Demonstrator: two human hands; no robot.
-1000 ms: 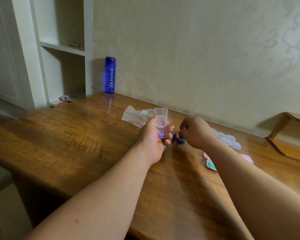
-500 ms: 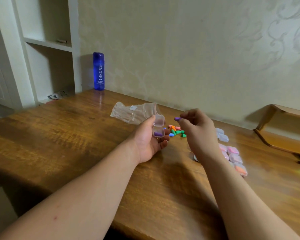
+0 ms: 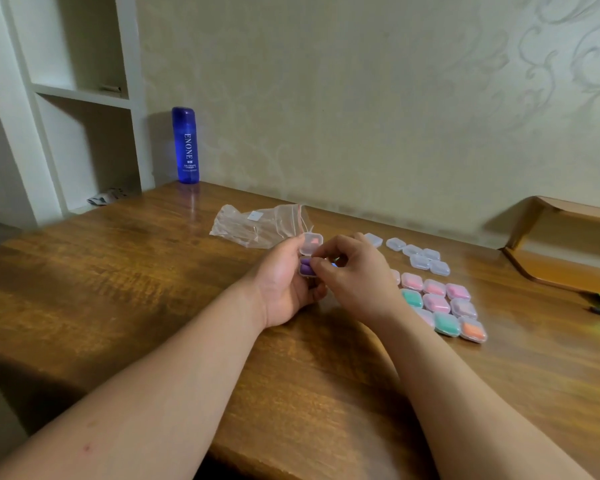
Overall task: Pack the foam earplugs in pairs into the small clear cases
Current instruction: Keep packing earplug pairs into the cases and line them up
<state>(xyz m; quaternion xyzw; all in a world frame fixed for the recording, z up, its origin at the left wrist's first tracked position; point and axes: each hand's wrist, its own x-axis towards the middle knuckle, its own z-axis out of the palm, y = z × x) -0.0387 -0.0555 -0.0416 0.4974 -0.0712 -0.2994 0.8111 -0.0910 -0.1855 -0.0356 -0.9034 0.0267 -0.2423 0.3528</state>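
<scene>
Earplug of purple foam (image 3: 305, 269) sits in the base of a small clear plastic case (image 3: 311, 242), lid up, gripped by the left hand (image 3: 284, 289) above the brown wooden table (image 3: 118, 271); the right hand (image 3: 357, 278) pinches that plug, hands close together; filled clear cases (image 3: 445, 308) lie just right

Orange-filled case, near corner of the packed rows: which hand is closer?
Right. The right hand, pinching a purple earplug into the open clear case, is up-left of the orange-filled case; the left hand, holding that case, is farther left.
</scene>
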